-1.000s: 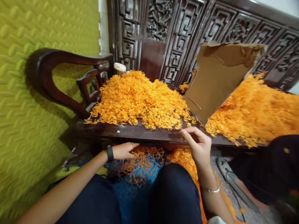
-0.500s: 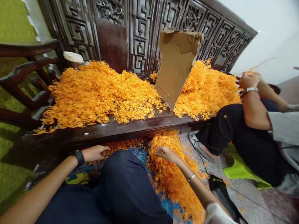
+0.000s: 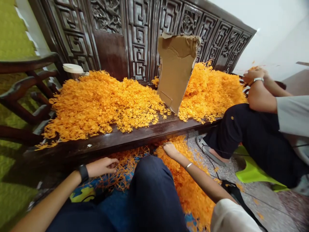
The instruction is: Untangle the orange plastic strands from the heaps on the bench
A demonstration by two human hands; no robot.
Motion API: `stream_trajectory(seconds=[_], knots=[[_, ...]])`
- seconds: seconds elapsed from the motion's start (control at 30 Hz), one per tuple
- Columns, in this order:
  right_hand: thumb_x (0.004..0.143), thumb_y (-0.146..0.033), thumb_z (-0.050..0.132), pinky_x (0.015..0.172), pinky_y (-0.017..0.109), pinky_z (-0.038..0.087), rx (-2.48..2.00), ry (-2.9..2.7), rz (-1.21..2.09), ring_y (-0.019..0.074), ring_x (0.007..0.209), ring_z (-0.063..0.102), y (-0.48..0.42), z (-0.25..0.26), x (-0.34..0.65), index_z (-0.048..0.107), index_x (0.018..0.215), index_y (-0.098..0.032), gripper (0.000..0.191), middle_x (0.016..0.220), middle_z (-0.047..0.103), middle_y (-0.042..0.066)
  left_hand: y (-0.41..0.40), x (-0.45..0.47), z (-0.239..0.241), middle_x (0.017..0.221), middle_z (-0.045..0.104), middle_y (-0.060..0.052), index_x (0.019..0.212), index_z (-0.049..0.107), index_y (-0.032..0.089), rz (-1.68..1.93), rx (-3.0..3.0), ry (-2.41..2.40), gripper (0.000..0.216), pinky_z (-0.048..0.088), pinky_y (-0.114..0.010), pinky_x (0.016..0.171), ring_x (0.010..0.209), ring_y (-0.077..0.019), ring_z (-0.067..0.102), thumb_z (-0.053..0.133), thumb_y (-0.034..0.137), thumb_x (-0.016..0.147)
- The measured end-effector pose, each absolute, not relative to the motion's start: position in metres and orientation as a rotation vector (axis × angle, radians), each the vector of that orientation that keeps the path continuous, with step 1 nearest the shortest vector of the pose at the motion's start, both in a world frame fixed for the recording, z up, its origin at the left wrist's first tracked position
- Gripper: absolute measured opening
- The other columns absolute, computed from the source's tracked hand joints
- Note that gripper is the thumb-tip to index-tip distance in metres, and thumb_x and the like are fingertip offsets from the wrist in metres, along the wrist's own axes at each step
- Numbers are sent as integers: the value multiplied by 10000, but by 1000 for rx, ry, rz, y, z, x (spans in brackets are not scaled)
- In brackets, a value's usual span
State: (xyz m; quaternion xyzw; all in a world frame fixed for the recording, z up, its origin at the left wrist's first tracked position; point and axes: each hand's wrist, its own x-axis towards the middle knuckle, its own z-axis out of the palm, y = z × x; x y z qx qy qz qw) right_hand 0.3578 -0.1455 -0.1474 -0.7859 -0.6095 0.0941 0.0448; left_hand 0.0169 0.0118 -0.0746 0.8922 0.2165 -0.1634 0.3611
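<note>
My left hand (image 3: 103,166), with a dark band on the wrist, hovers low in front of the bench. Its fingers are partly stretched and apart, with nothing visible in them, beside a tangle of thin orange strands (image 3: 124,172). My right hand (image 3: 170,150), wearing a silver bracelet, is at the top of a heap of orange pieces (image 3: 190,190) on the floor. Its fingers curl downward; whatever they hold is hidden. On the dark wooden bench (image 3: 135,138) lies a large mound of small orange, leggy pieces (image 3: 96,103).
A cardboard sheet (image 3: 176,71) stands upright on the bench, dividing the mound from another orange pile (image 3: 214,90). A white-lidded container (image 3: 73,68) is at the back left. At right, a co-worker's hands (image 3: 254,75) hold something orange, above a green stool (image 3: 253,169).
My right hand has shifted up and turned palm-down over the floor heap. My left hand has moved slightly right and its fingers have loosened. My knee has swung right, uncovering more strands.
</note>
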Motion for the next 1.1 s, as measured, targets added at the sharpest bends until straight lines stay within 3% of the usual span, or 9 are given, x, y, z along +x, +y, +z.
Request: stream_trajectory(seconds=[0.13,0.33,0.43,0.57,0.73,0.87,1.1], knots=[[835,-226,564,719,269,464,-2254,-1758,186,139,754,594,-171,-119,369,649,766,-131,145,780,638,57,6,20,-65,900,682,-55,1049,606,180,-261,2263,543,414,447,-260,760,823,-191,613,425,476,821],[862,-267,504,798,349,439,-2088,-1504,-3,192,855,567,-182,-88,380,670,856,-156,200,865,648,87,-13,69,-36,1048,660,-52,1012,616,186,8,2219,435,358,421,-292,879,962,-202,587,399,428,862],[848,-253,521,857,354,422,-2051,-1534,92,196,940,562,-183,-84,380,665,909,-172,177,943,658,85,-18,87,-33,1042,657,-50,1007,620,178,58,2206,384,352,424,-274,872,955,-194,589,407,419,864],[825,-282,545,790,275,454,-2079,-1682,374,168,903,598,-202,-100,358,649,951,-172,197,962,660,72,-12,84,-45,1025,661,-51,989,631,179,47,2293,416,346,415,-276,874,951,-200,589,410,414,863],[651,-211,698,773,305,446,-2216,-1830,616,225,880,610,-236,-145,323,613,1078,-151,439,1006,634,133,2,68,-59,967,681,-60,935,639,157,-55,2300,502,353,428,-283,840,904,-210,606,412,414,851],[761,-157,584,722,269,428,-2183,-1863,608,181,754,616,-233,-149,331,668,855,-156,126,816,655,88,4,68,-56,952,689,-59,914,645,160,-33,2282,544,357,429,-299,841,892,-219,612,421,426,835],[801,-174,525,724,272,410,-1970,-1636,339,172,757,585,-221,-73,363,683,798,-192,159,790,653,62,-16,82,-14,847,685,-58,891,635,156,143,2068,494,335,468,-291,738,797,-199,620,449,429,834]])
